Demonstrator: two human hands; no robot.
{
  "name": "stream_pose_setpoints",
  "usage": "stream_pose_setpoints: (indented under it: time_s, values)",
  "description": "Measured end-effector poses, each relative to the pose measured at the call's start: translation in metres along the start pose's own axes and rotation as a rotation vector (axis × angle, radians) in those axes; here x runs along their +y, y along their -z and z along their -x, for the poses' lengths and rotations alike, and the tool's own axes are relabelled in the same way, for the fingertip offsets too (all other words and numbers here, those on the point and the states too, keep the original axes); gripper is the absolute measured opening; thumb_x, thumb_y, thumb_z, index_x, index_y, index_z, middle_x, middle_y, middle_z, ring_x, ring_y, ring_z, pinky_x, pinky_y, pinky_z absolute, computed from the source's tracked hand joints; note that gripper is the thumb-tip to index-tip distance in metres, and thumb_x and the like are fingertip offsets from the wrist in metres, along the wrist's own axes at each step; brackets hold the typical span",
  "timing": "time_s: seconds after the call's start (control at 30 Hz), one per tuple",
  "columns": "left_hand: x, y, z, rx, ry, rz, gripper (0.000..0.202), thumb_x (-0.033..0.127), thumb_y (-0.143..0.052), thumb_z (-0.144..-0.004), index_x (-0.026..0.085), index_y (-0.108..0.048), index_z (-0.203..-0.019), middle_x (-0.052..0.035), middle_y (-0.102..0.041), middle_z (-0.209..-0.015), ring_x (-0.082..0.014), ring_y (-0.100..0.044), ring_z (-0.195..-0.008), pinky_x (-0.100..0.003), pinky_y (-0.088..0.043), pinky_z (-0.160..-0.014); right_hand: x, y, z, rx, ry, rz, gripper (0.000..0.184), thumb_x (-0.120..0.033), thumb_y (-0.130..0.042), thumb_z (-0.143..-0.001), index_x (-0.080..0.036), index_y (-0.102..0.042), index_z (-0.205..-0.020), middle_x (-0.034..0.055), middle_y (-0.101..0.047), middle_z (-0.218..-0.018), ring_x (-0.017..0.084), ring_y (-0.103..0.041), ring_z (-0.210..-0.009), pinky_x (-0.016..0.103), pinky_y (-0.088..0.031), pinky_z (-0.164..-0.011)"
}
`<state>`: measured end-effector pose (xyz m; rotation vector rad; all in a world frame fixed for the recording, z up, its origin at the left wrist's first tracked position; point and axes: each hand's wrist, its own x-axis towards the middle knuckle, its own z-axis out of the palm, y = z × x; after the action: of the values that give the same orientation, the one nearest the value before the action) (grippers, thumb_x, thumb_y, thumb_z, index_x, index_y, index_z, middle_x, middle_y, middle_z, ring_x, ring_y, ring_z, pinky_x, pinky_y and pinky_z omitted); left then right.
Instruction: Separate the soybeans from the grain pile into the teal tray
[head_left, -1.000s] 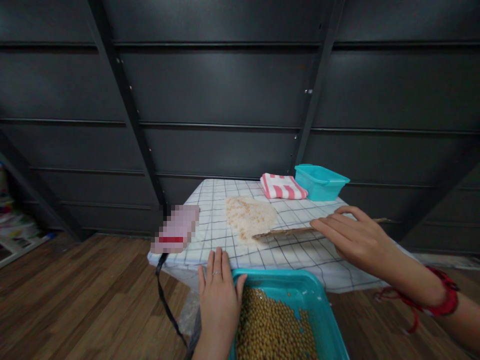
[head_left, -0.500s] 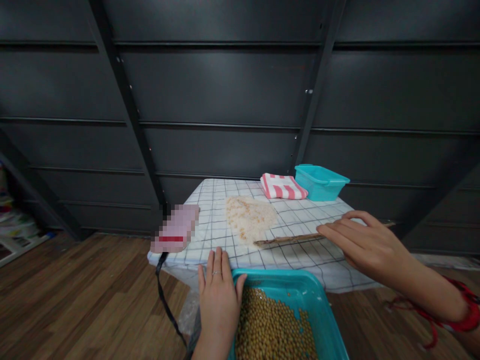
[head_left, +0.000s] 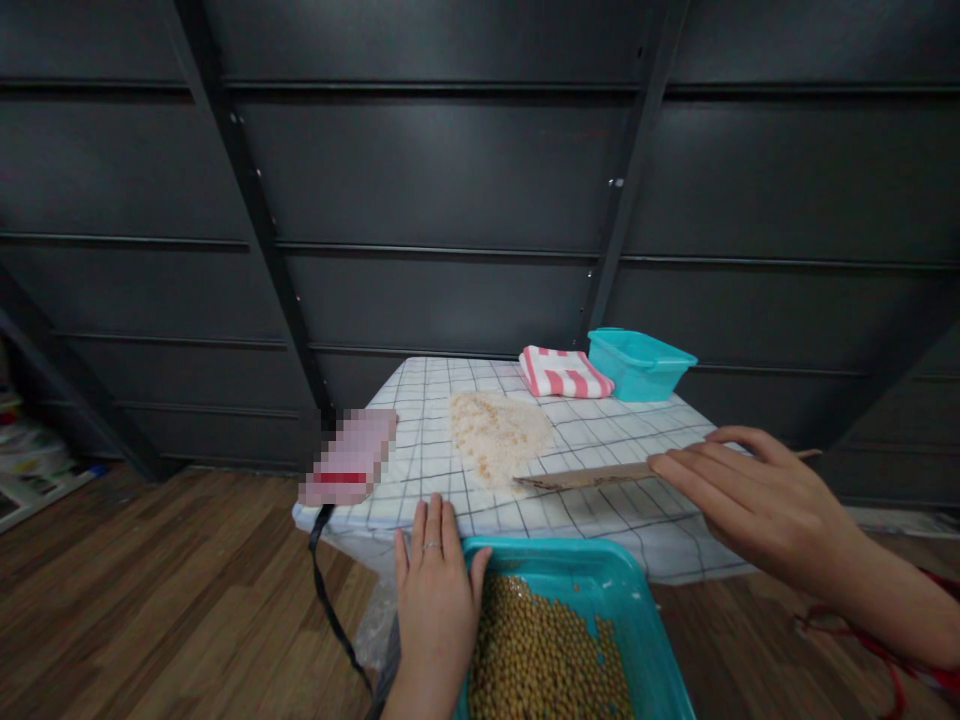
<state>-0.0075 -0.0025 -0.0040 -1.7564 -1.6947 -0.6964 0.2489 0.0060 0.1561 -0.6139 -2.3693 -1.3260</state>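
Observation:
My left hand [head_left: 435, 590] lies flat with its fingers stretched toward the table, the thumb at the rim of a teal tray [head_left: 652, 600]. Inside that tray are many round, tan soybeans [head_left: 547, 650]. My right hand [head_left: 757, 500] is closed on a thin strip of brown cardboard [head_left: 592, 475], held over the right part of the checked cloth. The strip's left end is beside a spread of pale grains [head_left: 499, 435] mixed with some yellowish ones. My right fingertips are partly hidden behind the hand and the strip.
A white checked cloth [head_left: 420, 380] covers the table. At its back are a folded pink-striped towel [head_left: 566, 375] and a teal basket [head_left: 637, 365]. A pixelated pinkish object [head_left: 349, 460] lies at the left, with a black strap [head_left: 322, 580] hanging below. A dark panelled wall [head_left: 442, 170] stands behind.
My right hand has shifted right and slightly down with the cardboard, which is tilted so more of its flat face shows. My left hand stays in place.

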Motion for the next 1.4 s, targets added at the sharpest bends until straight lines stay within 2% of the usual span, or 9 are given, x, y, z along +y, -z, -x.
stream_pose_setpoints:
  time_s: [0.2,0.53,1.0,1.1,1.23,1.4]
  values:
    - [-0.001,0.0,0.001,-0.051,0.006,-0.015,0.051,0.043,-0.029,-0.085,0.007,-0.05,-0.115,-0.0164,-0.056,-0.118,-0.0279,-0.048,-0.111,-0.048,-0.039,-0.09,-0.002,-0.007,-0.006,0.008,0.026,-0.036,0.022,0.001,-0.036,-0.081,-0.011,-0.053,-0.09,0.0052,-0.065,-0.071,0.015,-0.057,-0.064,0.033,-0.041,-0.067]
    - [-0.001,0.001,0.001,-0.047,0.008,0.013,0.05,0.041,-0.03,-0.085,0.006,-0.05,-0.114,-0.0172,-0.056,-0.118,-0.0295,-0.048,-0.111,-0.049,-0.041,-0.088,-0.005,0.008,0.006,-0.082,-0.008,-0.047,0.029,0.001,-0.031,-0.081,-0.015,-0.053,-0.087,0.0043,-0.065,-0.074,0.015,-0.056,-0.067,0.034,-0.039,-0.071]
    - [-0.001,-0.001,0.002,-0.04,0.006,0.002,0.051,0.043,-0.03,-0.084,0.007,-0.051,-0.114,-0.0166,-0.056,-0.118,-0.0294,-0.048,-0.112,-0.049,-0.041,-0.088,-0.011,0.015,0.011,-0.093,-0.055,-0.132,0.032,0.001,-0.029,-0.081,-0.019,-0.053,-0.083,-0.0001,-0.062,-0.068,0.014,-0.052,-0.062,0.034,-0.037,-0.071]
    - [-0.002,0.0,0.002,-0.052,0.004,0.012,0.05,0.042,-0.031,-0.084,0.006,-0.051,-0.114,-0.0174,-0.055,-0.119,-0.0298,-0.047,-0.112,-0.05,-0.04,-0.089,-0.014,0.019,0.013,-0.071,-0.058,-0.204,0.033,-0.001,-0.028,-0.083,-0.02,-0.054,-0.085,-0.0006,-0.062,-0.068,0.013,-0.051,-0.062,0.034,-0.036,-0.07]
    - [-0.001,0.0,0.002,-0.067,0.018,0.018,0.049,0.041,-0.031,-0.084,0.008,-0.051,-0.115,-0.0171,-0.055,-0.119,-0.029,-0.047,-0.113,-0.05,-0.038,-0.09,-0.016,0.025,0.015,0.041,-0.033,-0.255,0.033,-0.002,-0.031,-0.083,-0.023,-0.056,-0.088,-0.0006,-0.063,-0.072,0.014,-0.051,-0.069,0.034,-0.037,-0.071]
    - [0.0,0.0,0.001,-0.045,0.017,0.012,0.051,0.042,-0.029,-0.085,0.007,-0.05,-0.115,-0.0174,-0.055,-0.119,-0.0292,-0.047,-0.113,-0.051,-0.039,-0.09,-0.003,0.02,0.013,-0.034,-0.044,-0.114,0.031,-0.002,-0.03,-0.083,-0.021,-0.053,-0.089,0.0015,-0.064,-0.073,0.015,-0.054,-0.07,0.034,-0.038,-0.072]
